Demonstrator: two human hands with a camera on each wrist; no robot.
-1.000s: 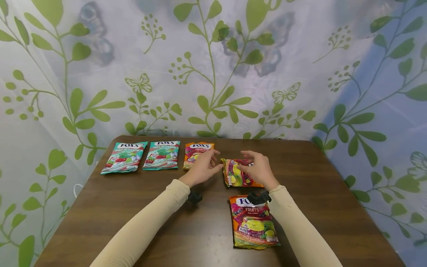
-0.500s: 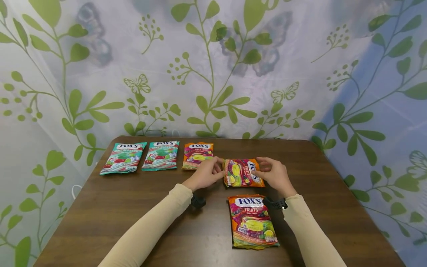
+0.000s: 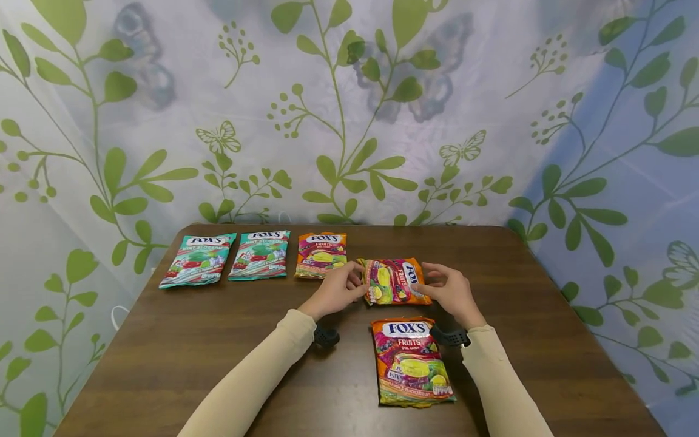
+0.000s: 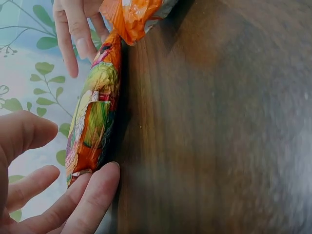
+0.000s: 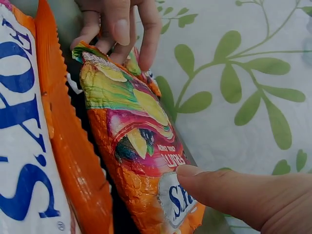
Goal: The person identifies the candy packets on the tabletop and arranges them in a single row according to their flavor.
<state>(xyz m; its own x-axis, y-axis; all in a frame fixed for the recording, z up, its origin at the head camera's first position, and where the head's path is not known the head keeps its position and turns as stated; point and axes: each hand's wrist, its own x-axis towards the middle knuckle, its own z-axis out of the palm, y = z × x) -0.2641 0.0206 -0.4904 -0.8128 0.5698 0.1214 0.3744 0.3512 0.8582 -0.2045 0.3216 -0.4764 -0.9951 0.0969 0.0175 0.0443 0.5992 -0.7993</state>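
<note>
A sideways orange Fox's Fruits candy bag lies on the table between my two hands, its logo toward the right. At its left end, fingertips of my left hand touch the bag, while the thumb stands apart from it in the left wrist view. From the right, my right hand reaches over the other end. Its thumb rests on the bag by the logo in the right wrist view; the other fingers look loose and are partly hidden. Nearer the person, a second Fox's Fruits bag lies with its logo upright.
Along the back of the brown table lie two teal Fox's Mint Blossom bags and another Fox's Fruits bag, in a row left of my hands. A leaf-patterned curtain hangs behind the table.
My right hand has moved right, from over the sideways candy bag to its logo end. The left hand has come against the bag's left end. The bag has barely moved.
</note>
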